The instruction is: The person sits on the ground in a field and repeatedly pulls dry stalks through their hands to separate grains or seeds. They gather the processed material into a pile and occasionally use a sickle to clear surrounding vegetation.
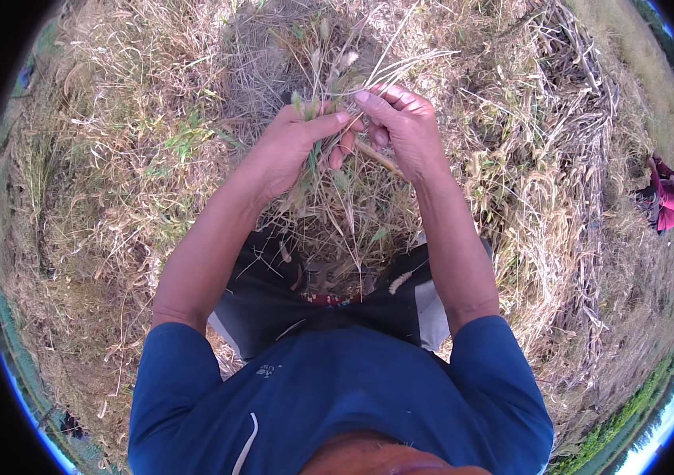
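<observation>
My left hand point(298, 139) is closed around a bunch of grass stalks point(343, 193) with bristly seed heads, some green and some dry. The seed heads point(316, 65) stick out beyond the fingers, and the stems trail back towards my lap. Close on the right, my right hand point(402, 122) pinches several thin dry stems point(411, 62) between thumb and fingers; their free ends fan out away from me. Below the fingers, a pale wooden stick or handle point(380, 157) runs between the hands; its ends are hidden, and I cannot tell what holds it.
Dry grass point(147, 148) with green tufts surrounds me. My knees in dark trousers point(266, 261) are bent below the hands. On the right lies a long row of dry stalks point(580, 119), and beyond it a person in a pink top point(672, 202) is low to the ground.
</observation>
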Demonstrator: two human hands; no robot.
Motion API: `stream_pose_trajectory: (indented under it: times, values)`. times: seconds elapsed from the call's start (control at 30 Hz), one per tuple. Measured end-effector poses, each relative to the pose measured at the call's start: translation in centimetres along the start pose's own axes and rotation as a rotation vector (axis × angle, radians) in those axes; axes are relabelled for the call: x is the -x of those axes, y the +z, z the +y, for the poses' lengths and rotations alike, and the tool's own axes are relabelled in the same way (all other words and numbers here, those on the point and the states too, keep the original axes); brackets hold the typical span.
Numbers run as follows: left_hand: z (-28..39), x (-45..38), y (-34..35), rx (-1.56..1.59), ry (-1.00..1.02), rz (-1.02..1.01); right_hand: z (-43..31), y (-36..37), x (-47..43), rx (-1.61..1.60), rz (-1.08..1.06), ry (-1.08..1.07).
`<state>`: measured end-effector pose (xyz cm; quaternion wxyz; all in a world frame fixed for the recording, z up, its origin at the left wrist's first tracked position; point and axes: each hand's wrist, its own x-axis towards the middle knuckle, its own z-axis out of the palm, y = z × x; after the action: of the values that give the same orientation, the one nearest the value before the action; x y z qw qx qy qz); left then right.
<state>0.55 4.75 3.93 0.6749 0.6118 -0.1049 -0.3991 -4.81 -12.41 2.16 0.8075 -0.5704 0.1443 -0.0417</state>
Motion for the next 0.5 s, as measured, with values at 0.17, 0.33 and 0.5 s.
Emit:
stream_pose_trajectory:
  times: [0.17,0.33,0.5]
  values:
    - [0.0,-0.6,0.9,0.066,-0.027,0.048,-0.5,-2.1,-0.3,-0.02,0.055,-0.094]
    - [0.2,-0.3,0.3,-0.093,0.018,0.114,-2.0,-4.4,-0.3,-0.122,0.22,-0.173]
    - [0.8,0.0,-2.1,-0.26,0.046,0.137,-3.0,-9.0,-0.6,-0.271,0.387,-0.419]
